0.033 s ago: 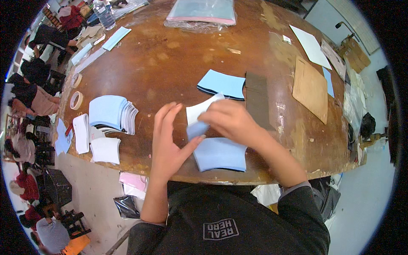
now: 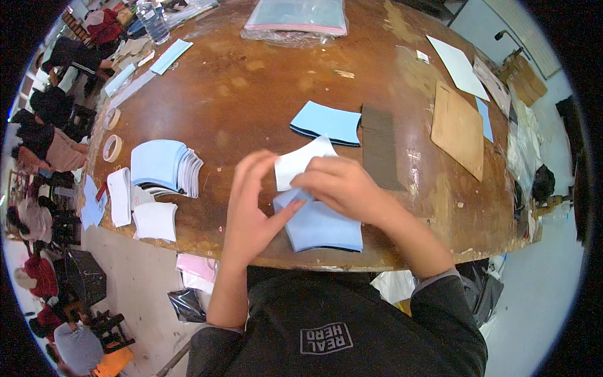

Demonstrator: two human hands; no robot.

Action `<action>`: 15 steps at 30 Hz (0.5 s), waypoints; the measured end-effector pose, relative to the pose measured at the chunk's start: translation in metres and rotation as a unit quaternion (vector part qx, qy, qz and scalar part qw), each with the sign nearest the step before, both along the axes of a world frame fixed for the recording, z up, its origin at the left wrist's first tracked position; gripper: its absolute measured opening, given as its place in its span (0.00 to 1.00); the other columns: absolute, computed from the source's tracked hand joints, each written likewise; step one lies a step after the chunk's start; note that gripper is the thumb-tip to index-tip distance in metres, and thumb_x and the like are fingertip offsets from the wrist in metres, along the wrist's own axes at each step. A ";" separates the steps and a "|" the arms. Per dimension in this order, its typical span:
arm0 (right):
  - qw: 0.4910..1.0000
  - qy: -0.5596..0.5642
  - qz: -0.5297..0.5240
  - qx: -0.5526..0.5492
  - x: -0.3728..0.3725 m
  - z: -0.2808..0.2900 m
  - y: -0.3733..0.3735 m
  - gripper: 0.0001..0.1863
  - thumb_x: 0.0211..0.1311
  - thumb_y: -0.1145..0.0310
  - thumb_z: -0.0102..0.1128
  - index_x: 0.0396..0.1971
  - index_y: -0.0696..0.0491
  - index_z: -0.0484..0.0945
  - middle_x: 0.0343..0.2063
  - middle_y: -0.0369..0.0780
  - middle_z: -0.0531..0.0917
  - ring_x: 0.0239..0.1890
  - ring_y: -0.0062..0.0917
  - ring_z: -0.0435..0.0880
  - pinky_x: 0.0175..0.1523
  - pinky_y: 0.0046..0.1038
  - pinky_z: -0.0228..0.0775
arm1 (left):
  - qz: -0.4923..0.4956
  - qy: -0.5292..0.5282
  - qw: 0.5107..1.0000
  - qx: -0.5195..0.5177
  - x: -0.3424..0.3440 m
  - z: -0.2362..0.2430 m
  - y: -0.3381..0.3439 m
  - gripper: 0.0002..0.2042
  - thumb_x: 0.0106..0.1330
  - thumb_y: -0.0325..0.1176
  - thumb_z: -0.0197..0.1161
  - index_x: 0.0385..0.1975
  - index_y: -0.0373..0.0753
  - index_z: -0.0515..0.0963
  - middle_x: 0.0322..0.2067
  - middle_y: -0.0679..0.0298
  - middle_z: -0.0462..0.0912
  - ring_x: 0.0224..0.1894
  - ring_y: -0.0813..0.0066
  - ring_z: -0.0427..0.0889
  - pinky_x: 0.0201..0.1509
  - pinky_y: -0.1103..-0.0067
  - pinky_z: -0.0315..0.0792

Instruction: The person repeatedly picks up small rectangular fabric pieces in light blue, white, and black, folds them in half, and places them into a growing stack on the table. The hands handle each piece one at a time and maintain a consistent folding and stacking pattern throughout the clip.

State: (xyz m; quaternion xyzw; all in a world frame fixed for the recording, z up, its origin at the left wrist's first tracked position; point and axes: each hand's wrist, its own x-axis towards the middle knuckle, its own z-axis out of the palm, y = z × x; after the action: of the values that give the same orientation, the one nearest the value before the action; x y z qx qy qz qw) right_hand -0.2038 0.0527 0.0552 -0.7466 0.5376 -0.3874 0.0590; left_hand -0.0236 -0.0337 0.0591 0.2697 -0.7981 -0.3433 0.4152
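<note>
Two tape rolls (image 2: 112, 148) lie toward the left edge of the table (image 2: 239, 107). Nearer me are some folded white pieces (image 2: 119, 196) and, to their right, a small white stack (image 2: 156, 221). Just behind that sits a fanned pile (image 2: 160, 164) of pale blue curved pieces; from its neat layering, I judge that those are already gathered.

My left hand (image 2: 250, 210) comes next, blurred, fingers raised and spread well apart, its thumb resting on a light-blue piece (image 2: 287, 199) and the rest of it gripping nothing that I can see. That piece is between my hands, over the left part of a near stack (image 2: 326, 229) of similar blue pieces. Behind it is a white piece (image 2: 300, 162); whether the two are joined, I cannot tell. My right hand (image 2: 342, 185) is bunched, fingertips closed on the blue piece's upper edge, so handling this one looks unfinished.

Beyond, a brighter blue stack (image 2: 326, 122) sits untouched, apparently left to do, beside a dark strip (image 2: 380, 151). Farthest right lies a tan board (image 2: 458, 132).
</note>
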 end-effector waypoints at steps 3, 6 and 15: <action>0.988 -0.142 -0.033 0.056 0.011 0.012 0.023 0.13 0.57 0.75 0.67 0.43 0.55 0.80 0.30 0.40 0.82 0.33 0.35 0.83 0.39 0.36 0.75 | -0.150 -0.023 0.971 0.184 0.010 -0.008 0.000 0.10 0.63 0.29 0.71 0.39 0.33 0.80 0.29 0.66 0.83 0.34 0.82 0.80 0.37 0.83 0.72; 0.965 -0.218 -0.065 0.130 0.006 0.006 0.055 0.13 0.59 0.75 0.69 0.44 0.56 0.80 0.30 0.37 0.82 0.30 0.25 0.82 0.37 0.29 0.75 | -0.102 0.044 0.939 0.325 0.011 -0.016 0.012 0.07 0.67 0.30 0.67 0.37 0.31 0.81 0.29 0.70 0.83 0.32 0.88 0.77 0.34 0.85 0.71; 0.810 -0.485 -0.229 0.238 0.013 -0.038 0.109 0.15 0.65 0.75 0.65 0.50 0.55 0.72 0.23 0.28 0.74 0.23 0.08 0.71 0.27 0.14 0.62 | -0.045 -0.103 0.969 0.221 0.024 -0.051 0.035 0.14 0.67 0.39 0.67 0.30 0.31 0.82 0.13 0.61 0.74 0.17 0.81 0.69 0.23 0.77 0.63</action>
State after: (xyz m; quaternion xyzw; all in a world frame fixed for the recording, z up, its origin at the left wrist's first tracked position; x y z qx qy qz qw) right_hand -0.1907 0.1620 0.0176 -0.2796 0.6700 -0.5615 0.3972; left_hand 0.0005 0.0009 0.0083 0.3525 -0.7521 -0.5000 0.2451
